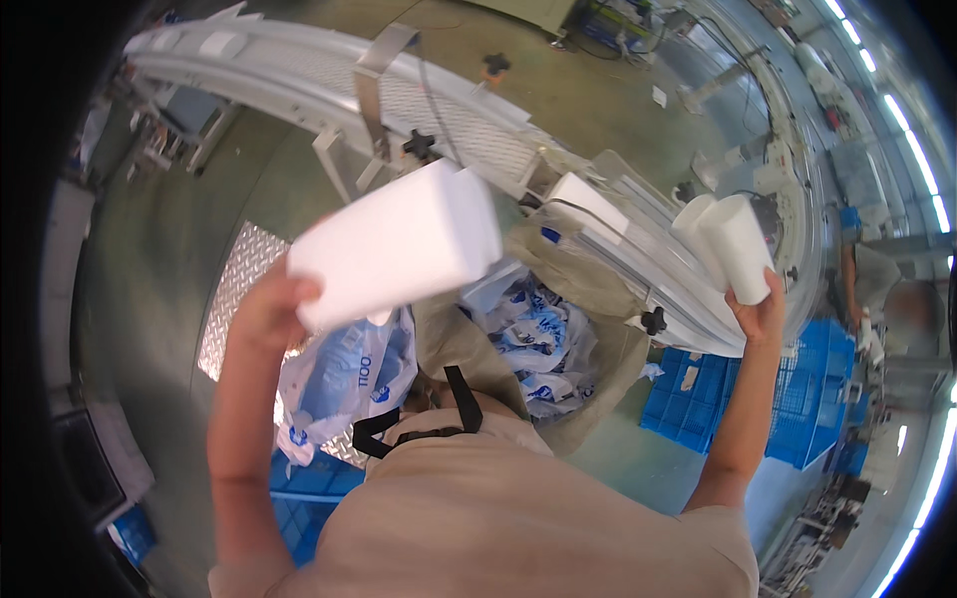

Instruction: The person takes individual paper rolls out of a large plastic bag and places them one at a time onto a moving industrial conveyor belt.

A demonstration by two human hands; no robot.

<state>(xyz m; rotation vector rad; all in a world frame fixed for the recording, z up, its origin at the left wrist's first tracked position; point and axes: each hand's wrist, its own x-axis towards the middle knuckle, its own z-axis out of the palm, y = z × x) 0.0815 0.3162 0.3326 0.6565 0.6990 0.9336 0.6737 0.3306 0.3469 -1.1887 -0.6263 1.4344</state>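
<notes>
Along the conveyor's near edge (469, 122), the left hand (271, 307) has its grip round a motion-blurred white bundle (389, 244), perhaps paper rolls; toward the right end, the right hand (758, 311) grips a white roll (740, 249), another roll (690, 225) just beside it.

1. Blue plastic crates (688, 404) are standing at right, their gridded surfaces showing.
2. Another blue crate (314, 483) is showing at lower left, partly hidden.
3. Silvery tread plate (239, 289) is showing at left; green floor (164, 269) is extending beside it.
4. Dark-panelled unit (88, 463) is standing near the left edge.
5. Strip lights (905, 120) are glowing at far right.
6. Another person (877, 274) is appearing in the right background, details blurred.
</notes>
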